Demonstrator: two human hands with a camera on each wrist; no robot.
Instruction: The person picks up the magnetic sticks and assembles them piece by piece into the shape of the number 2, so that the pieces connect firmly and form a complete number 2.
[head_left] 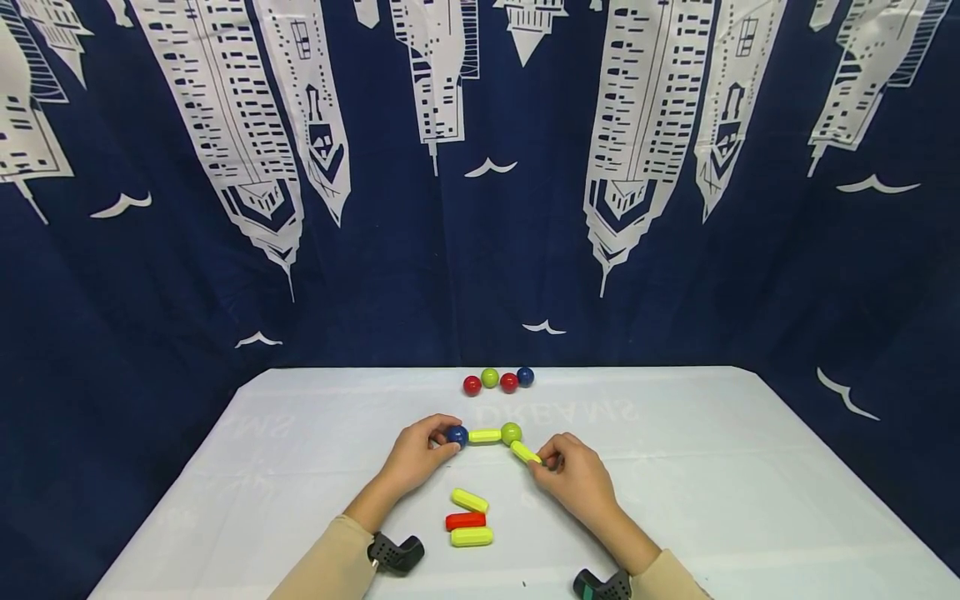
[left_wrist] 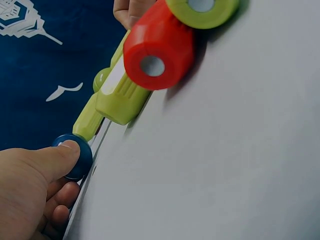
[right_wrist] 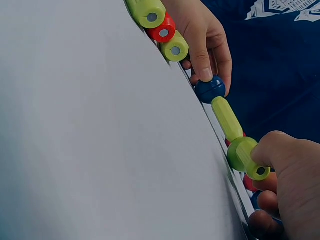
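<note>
Two-handed, lower centre: pinching blue ball (head_left: pixel 459 435) with left hand (head_left: pixel 418 455), rod (head_left: pixel 523 451) with right hand (head_left: pixel 577 477), apparently joining green ball (head_left: pixel 512 432) (seemingly touching); next, perhaps fetch red ball (head_left: pixel 472 385).

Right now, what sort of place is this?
Probably an indoor play table, though the wider room is hidden: there's a white tabletop, a dark blue cityscape cloth behind it, and a toy-like ball-and-stick chain.
</note>
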